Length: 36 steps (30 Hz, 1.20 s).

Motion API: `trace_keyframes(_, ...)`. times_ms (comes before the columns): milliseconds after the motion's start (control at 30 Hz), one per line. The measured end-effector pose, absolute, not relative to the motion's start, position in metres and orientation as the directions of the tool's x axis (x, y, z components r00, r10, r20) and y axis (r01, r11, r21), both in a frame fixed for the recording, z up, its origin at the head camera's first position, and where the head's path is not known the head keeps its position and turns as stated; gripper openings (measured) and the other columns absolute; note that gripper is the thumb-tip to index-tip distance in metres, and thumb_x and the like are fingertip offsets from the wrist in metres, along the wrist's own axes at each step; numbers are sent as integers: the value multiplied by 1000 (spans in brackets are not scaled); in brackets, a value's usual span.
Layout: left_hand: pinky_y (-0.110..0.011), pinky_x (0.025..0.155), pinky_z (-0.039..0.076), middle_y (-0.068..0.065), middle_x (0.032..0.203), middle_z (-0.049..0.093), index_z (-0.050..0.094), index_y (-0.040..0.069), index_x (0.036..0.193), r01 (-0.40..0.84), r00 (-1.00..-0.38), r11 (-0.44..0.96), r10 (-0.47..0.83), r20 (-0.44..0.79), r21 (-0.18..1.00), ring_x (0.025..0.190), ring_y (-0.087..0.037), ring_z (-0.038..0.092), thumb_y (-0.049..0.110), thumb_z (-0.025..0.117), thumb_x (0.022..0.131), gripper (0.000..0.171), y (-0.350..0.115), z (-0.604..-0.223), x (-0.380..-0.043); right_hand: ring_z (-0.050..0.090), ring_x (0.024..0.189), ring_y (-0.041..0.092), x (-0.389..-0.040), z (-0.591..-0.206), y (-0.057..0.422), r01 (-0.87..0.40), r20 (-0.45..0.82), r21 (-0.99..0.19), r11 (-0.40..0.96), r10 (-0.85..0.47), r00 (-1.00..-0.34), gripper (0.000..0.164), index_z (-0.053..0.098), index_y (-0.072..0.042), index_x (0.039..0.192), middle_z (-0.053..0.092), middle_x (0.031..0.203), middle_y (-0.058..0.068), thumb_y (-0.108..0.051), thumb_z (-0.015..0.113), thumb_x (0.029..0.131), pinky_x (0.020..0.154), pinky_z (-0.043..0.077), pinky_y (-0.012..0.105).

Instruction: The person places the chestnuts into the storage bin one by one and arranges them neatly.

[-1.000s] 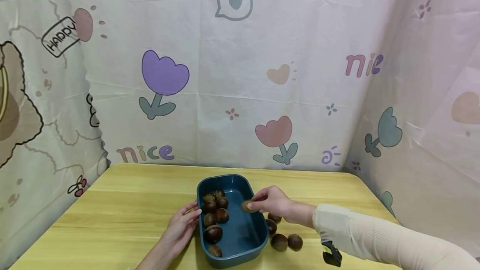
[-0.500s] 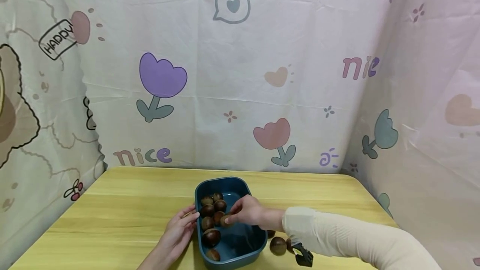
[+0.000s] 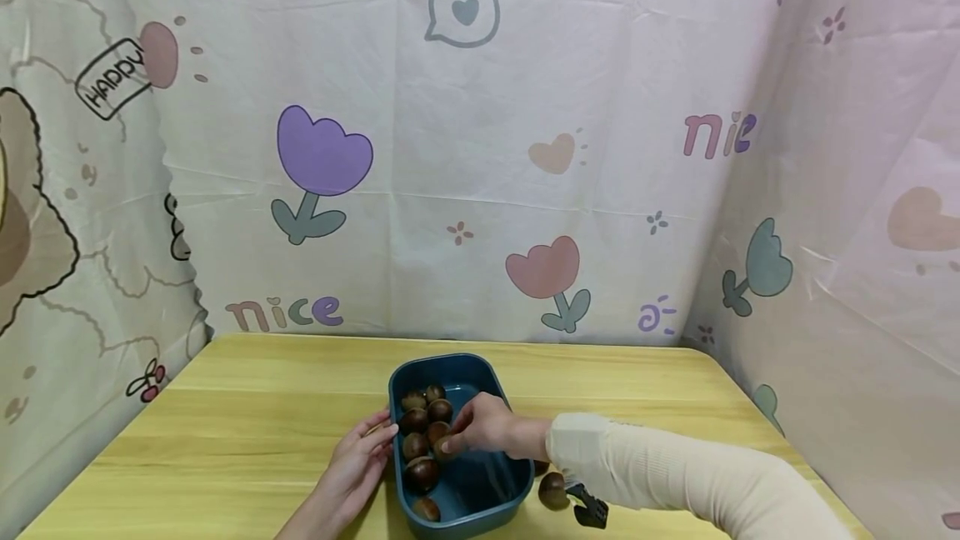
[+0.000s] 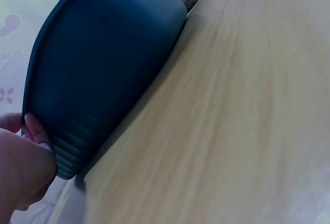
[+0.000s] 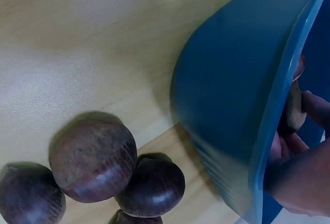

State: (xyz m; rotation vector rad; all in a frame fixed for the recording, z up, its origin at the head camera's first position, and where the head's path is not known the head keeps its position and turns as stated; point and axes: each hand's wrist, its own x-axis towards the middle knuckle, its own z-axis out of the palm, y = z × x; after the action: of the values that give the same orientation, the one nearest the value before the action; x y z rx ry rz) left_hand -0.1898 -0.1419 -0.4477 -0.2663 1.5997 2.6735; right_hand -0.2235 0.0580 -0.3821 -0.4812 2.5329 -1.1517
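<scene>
A dark blue rectangular bin (image 3: 471,523) stands on the table. My left hand (image 3: 358,458) holds its left side, thumb at the rim and fingers along the outer wall; the left wrist view shows that hand (image 4: 23,164) at the bin's edge. Inside the bin, my right hand (image 3: 486,423) pinches a chestnut (image 3: 442,447) close to the others. Several chestnuts (image 3: 422,473) lie along the bin's left side. In the right wrist view, the bin wall (image 5: 232,69) partly hides the right hand (image 5: 301,167) and the pinched chestnut (image 5: 295,109).
Several loose chestnuts (image 5: 95,159) lie on the table right of the bin; in the head view the right forearm partly covers them, with one chestnut (image 3: 553,492) showing. The wooden table (image 3: 262,407) ends at a printed cloth backdrop (image 3: 450,148).
The right hand has carried the chestnut from the bin's right side leftward and down to the row of chestnuts, moving little in the last half second. The left hand stays on the bin.
</scene>
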Motion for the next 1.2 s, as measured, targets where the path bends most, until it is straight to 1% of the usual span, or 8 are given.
trace_keyframes(233,-22,74,45,-5,100,53,45,-4,119,-89,-986,-489,-81,-147,868,81,-10,53,-3,52,95,25,-143,-448,-190,58,69,15,-226,-381,56,-165,-157,-750,640,-415,-896,11,71,-2,81,63,75,1,-4,80,77,65,52,32)
trace_keyframes(467,-22,75,45,-6,101,54,44,-4,120,-100,-985,-489,-76,-157,866,82,-11,52,-3,52,94,27,-142,-447,-190,56,75,15,-227,-384,57,-151,-185,-709,689,-388,-903,12,72,-3,82,65,78,0,-5,82,75,73,51,36)
trace_keyframes(567,-22,75,45,-6,101,54,43,-4,120,-103,-985,-483,-72,-156,870,83,-11,52,-3,52,94,28,-142,-447,-190,55,75,15,-227,-385,58,-149,-188,-709,689,-389,-902,12,72,-3,82,64,79,0,-5,82,75,73,51,36)
trace_keyframes(833,-23,75,45,-6,101,52,42,-5,122,-107,-985,-477,-69,-158,872,84,-11,52,-2,50,96,28,-142,-448,-191,60,69,16,-227,-389,61,-136,-177,-764,631,-407,-896,16,70,1,83,63,75,3,4,81,72,65,55,33)
trace_keyframes(1033,-23,75,45,-6,101,53,43,-5,120,-106,-984,-480,-73,-160,871,83,-11,52,-2,51,96,26,-142,-448,-191,65,73,20,-227,-391,62,-104,-191,-798,594,-413,-890,17,69,3,85,63,80,6,8,79,72,68,56,35)
trace_keyframes(1200,-23,75,45,-5,99,53,43,-4,120,-108,-984,-483,-72,-162,869,84,-12,52,-2,51,95,25,-142,-448,-191,66,75,21,-226,-391,62,-82,-218,-805,587,-423,-880,17,69,4,87,63,81,7,10,78,73,67,56,36)
